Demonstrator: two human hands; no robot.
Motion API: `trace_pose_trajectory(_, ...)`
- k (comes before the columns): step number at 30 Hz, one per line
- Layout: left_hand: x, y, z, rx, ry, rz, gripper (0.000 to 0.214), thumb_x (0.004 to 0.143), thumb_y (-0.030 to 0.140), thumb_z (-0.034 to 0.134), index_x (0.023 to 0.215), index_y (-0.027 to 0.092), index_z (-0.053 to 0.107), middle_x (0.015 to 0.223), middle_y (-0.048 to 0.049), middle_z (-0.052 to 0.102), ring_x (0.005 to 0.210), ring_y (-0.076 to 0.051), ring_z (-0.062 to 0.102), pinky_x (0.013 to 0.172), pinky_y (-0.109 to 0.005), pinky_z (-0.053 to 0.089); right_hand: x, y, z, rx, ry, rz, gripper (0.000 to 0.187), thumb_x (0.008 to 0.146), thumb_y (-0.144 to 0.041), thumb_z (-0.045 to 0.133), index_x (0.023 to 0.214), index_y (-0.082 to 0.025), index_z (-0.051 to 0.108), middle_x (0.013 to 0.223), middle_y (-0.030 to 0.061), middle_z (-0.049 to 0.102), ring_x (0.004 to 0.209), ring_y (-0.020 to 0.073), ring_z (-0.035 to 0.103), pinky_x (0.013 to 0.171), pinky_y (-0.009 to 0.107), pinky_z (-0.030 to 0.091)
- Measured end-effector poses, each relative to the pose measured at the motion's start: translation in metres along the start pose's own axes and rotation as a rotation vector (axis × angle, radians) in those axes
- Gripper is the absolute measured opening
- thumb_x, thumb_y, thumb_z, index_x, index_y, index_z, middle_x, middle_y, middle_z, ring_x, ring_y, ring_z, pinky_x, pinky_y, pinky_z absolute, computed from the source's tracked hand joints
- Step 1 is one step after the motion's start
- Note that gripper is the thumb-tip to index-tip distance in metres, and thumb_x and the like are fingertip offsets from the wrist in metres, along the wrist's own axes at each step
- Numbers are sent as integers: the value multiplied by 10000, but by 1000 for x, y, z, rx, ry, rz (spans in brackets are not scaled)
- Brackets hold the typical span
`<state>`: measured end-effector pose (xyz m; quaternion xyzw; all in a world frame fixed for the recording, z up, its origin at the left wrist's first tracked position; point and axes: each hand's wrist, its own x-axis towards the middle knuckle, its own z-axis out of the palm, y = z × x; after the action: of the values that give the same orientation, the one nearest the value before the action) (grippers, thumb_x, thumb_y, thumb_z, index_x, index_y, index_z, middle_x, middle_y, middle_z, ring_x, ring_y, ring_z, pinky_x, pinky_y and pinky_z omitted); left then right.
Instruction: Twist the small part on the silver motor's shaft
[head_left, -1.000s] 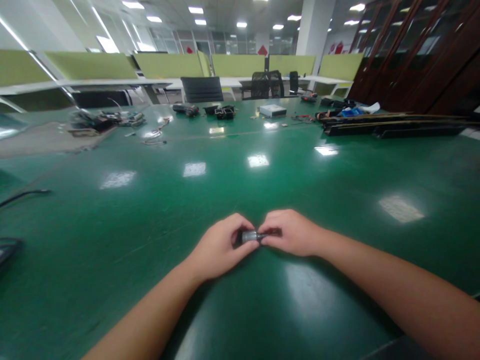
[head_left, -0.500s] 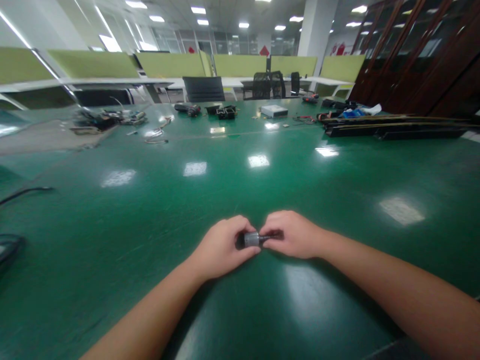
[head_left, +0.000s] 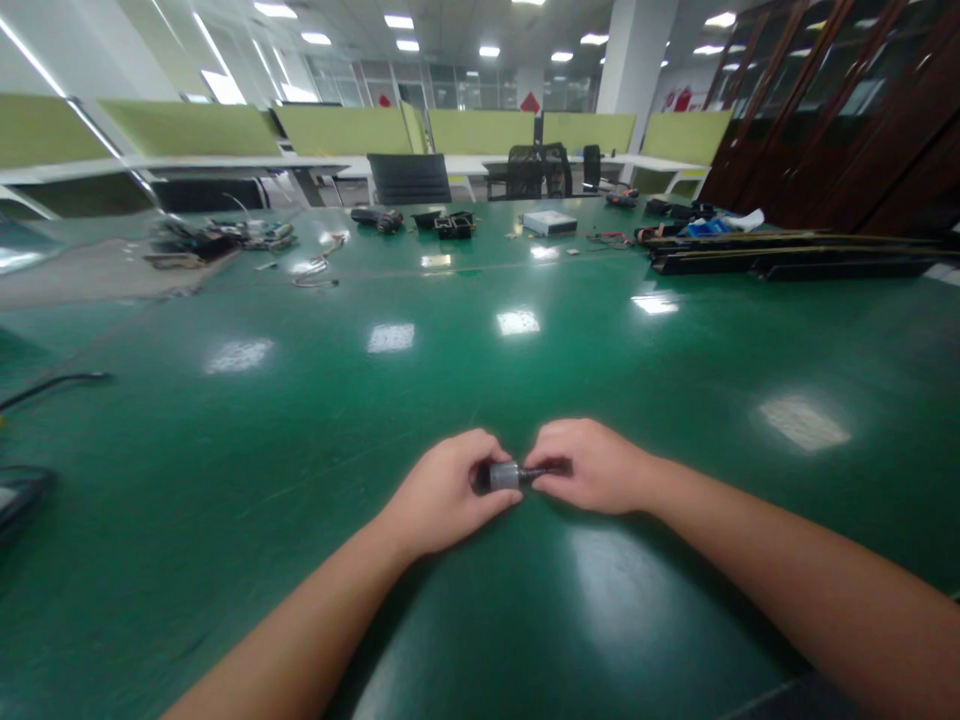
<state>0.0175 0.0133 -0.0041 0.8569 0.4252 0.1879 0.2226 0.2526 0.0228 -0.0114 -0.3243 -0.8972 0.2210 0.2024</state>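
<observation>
Pinching gray cylinder [head_left: 505,475] between thumb and fingers of left hand [head_left: 439,497], low over green table [head_left: 360,400]; cannot tell if touching tabletop. Pinching thin dark rod [head_left: 527,475] between thumb and fingertips of right hand [head_left: 589,465], right at cylinder's end; cannot tell if joined. Holding both hands just beside each other, with cylinder lying sideways between.

Seeing wide bare tabletop ahead of both hands, more to right of right hand. Reaching far edge [head_left: 499,206] only well beyond hands. Spotting black cable [head_left: 60,382] and dark coil [head_left: 26,500] well left of left hand, both cut off by view. Seeing pile of wires and parts [head_left: 217,240] far ahead-left of left hand, long black strips [head_left: 787,257] far ahead-right of right hand.

Containers: seeing pale flat box [head_left: 550,222] far ahead of hands, contents hidden; glass-door cabinet [head_left: 832,110] far beyond right hand, too dim inside to tell.
</observation>
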Motion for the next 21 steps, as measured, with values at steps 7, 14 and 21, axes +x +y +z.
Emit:
trace_pose_trajectory(7,0,0,0,-13,-2,-6,190,780,322,771,894,203,676,830,-7,652,729,-172,584,658,-278,434,-1,0,-2,-11,-9,-5,125,847,-172,685,955,-176,749,849,33,693,785,155,606,731,270,437)
trace_pose_trajectory(14,-1,-2,0,-10,-4,-9,195,780,316,777,898,202,672,832,-3,649,716,-168,581,650,-275,426,-2,2,-3,6,-7,11,123,831,-168,693,943,-174,745,848,34,696,775,152,609,723,268,440)
trace_pose_trajectory(21,-3,-2,0,-21,-5,-7,194,785,310,777,908,201,674,850,-4,651,735,-171,581,658,-278,423,-5,2,-7,39,-35,61,122,821,-209,718,934,-174,750,847,28,699,764,143,617,702,257,444)
